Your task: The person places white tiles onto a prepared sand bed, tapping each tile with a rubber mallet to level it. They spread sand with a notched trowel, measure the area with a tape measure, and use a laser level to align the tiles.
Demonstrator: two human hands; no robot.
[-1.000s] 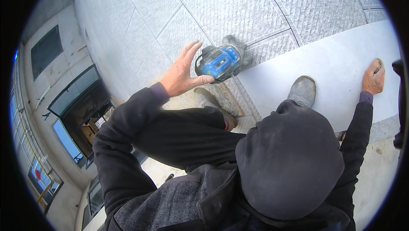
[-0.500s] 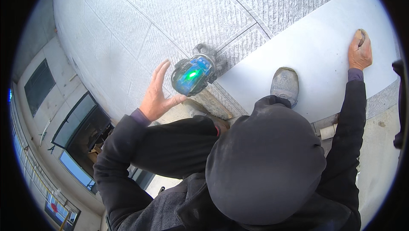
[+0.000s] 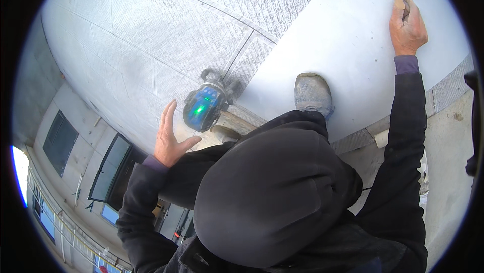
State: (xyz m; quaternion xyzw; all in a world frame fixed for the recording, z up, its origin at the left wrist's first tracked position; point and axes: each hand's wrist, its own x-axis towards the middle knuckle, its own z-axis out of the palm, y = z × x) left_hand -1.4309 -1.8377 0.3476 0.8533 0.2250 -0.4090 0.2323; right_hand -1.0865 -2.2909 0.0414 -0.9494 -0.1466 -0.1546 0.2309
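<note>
My left hand is open, thumb and fingers spread wide beside a compact blue-and-black device with a glowing green light. A narrow gap seems to lie between the hand and this device, whose exact kind I cannot tell. Far to the right, my right hand is closed over a large smooth white slab. Something small and tan shows at its fingertips, too little of it to name. Whether that hand touches the slab cannot be made out.
My dusty shoe stands on the slab's near part. Ribbed grey panels with dark joints stretch ahead and left. A pale roll-like piece lies by my right arm. At far left are a wall, a dark window and a railing.
The whole view has turned, so device and left hand appear farther left, and the right hand higher. My left hand stays open beside the device; the right stays closed.
</note>
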